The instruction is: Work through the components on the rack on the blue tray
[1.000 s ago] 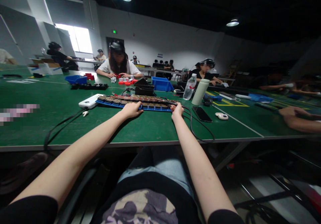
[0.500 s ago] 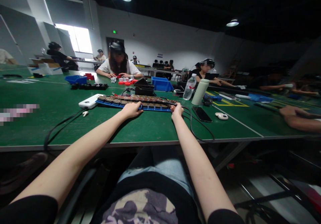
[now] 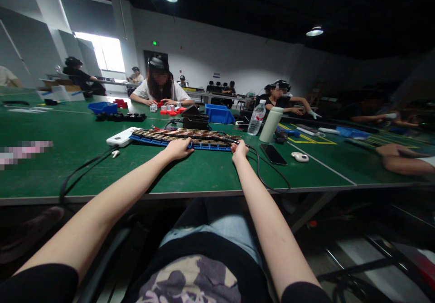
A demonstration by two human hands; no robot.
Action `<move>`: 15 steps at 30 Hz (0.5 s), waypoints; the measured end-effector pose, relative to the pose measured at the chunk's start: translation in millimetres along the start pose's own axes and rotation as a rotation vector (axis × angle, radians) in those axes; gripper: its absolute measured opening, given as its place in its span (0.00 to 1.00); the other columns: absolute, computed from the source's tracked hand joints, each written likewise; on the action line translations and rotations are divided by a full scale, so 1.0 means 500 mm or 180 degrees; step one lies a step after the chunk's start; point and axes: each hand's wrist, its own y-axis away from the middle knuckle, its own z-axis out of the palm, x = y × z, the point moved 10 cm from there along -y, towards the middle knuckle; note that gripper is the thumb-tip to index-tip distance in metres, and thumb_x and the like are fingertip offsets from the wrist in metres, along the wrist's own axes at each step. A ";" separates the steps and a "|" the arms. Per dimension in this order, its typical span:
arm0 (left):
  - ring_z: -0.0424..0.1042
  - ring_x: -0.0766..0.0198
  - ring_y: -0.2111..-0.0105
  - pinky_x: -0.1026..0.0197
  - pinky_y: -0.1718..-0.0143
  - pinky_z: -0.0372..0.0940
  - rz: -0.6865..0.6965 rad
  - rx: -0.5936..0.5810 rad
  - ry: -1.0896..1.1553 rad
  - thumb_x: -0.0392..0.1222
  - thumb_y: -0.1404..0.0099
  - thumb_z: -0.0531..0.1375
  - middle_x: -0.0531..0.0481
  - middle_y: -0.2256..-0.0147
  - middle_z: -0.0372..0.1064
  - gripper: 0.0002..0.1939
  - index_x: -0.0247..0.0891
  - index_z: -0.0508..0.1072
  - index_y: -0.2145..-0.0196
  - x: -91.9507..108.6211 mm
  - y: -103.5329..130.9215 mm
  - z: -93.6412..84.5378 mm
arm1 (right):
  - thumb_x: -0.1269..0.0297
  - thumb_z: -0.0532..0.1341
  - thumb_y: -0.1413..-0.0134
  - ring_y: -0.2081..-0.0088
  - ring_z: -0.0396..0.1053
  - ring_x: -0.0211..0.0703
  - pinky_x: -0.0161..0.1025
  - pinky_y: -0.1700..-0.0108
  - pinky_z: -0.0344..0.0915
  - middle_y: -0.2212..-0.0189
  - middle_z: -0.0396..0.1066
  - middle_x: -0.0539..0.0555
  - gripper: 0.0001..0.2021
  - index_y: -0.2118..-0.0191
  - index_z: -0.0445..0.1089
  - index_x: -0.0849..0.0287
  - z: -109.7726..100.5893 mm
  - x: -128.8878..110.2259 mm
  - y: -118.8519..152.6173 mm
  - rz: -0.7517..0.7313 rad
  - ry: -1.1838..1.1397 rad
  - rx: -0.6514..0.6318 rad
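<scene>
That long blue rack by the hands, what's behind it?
Behind the blue rack stands a black box, with a blue bin farther back. The patch of green table under the rack is covered, so what's there can't be seen.

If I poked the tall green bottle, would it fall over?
Perhaps: the green bottle is tall and narrow, so a high poke might tip it. Its round sides suggest it could roll once down.

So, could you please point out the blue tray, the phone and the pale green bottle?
Blue tray (image 3: 212, 147), head view: its front edge.
Phone (image 3: 273, 154), head view: its dark screen.
Pale green bottle (image 3: 271, 126), head view: its body's middle.
</scene>
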 end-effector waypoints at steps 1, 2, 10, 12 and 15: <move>0.80 0.46 0.44 0.54 0.48 0.71 0.0004 -0.0004 0.0005 0.53 0.22 0.55 0.40 0.50 0.83 0.25 0.41 0.66 0.33 0.000 0.000 0.000 | 0.72 0.57 0.33 0.86 0.60 0.29 0.22 0.80 0.63 0.85 0.65 0.43 0.13 0.71 0.63 0.56 0.000 0.000 -0.001 -0.0006 0.0004 0.0003; 0.80 0.46 0.44 0.53 0.48 0.71 0.0006 -0.0008 0.0008 0.53 0.22 0.55 0.40 0.50 0.83 0.26 0.40 0.66 0.33 0.000 0.000 0.001 | 0.72 0.57 0.32 0.86 0.60 0.29 0.22 0.80 0.63 0.85 0.65 0.43 0.13 0.71 0.63 0.56 -0.001 0.000 -0.001 -0.0001 0.0004 0.0005; 0.80 0.46 0.44 0.54 0.48 0.71 0.0024 0.0019 0.0004 0.53 0.22 0.55 0.41 0.50 0.83 0.25 0.41 0.66 0.33 -0.001 -0.002 0.003 | 0.72 0.57 0.33 0.86 0.60 0.29 0.22 0.80 0.63 0.85 0.65 0.43 0.12 0.71 0.63 0.56 0.003 0.002 -0.010 -0.0023 0.0022 -0.0031; 0.80 0.46 0.44 0.54 0.49 0.71 0.0028 0.0017 -0.0012 0.53 0.22 0.55 0.41 0.50 0.83 0.26 0.41 0.66 0.33 0.000 -0.002 0.002 | 0.71 0.57 0.33 0.87 0.60 0.29 0.22 0.80 0.63 0.86 0.64 0.43 0.12 0.71 0.63 0.56 0.006 0.002 -0.009 -0.0033 0.0053 -0.0061; 0.80 0.46 0.44 0.54 0.48 0.71 0.0021 -0.0037 -0.0030 0.53 0.22 0.55 0.40 0.50 0.83 0.26 0.41 0.65 0.32 0.001 -0.001 0.003 | 0.71 0.57 0.33 0.86 0.60 0.28 0.21 0.79 0.63 0.86 0.64 0.43 0.13 0.72 0.63 0.57 0.004 0.003 -0.006 -0.0016 0.0025 -0.0035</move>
